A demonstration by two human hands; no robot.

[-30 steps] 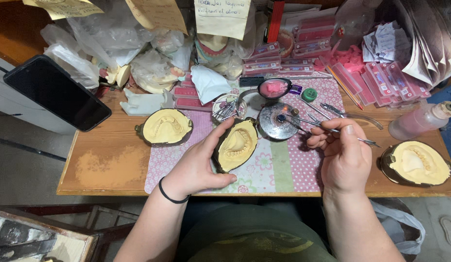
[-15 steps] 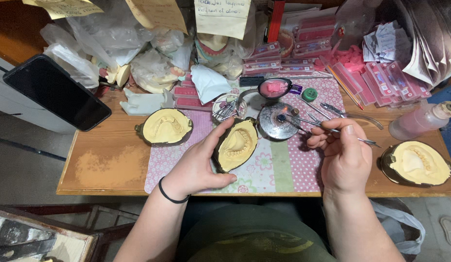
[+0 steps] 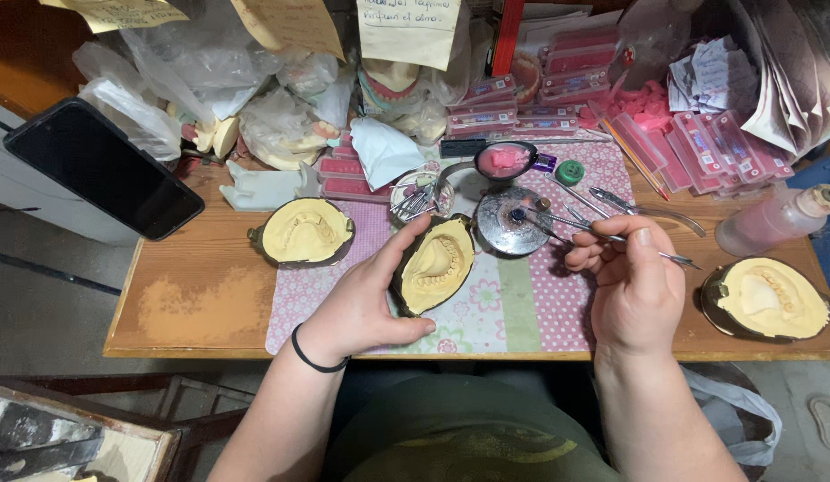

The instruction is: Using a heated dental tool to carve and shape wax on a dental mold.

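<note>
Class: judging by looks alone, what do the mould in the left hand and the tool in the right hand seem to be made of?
Mould: pale yellow, matte fill, probably plaster, in a dark, likely metal, shell. Tool: thin, grey and shiny, so probably steel.

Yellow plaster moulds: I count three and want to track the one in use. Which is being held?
The middle mould, tilted up in the left hand over the pink mat. The other two lie flat and untouched.

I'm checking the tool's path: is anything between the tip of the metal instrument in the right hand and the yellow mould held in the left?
Nothing visible. The metal instrument in the right hand has its tip over the round metal dish, right beside the yellow mould in the left hand.
</note>
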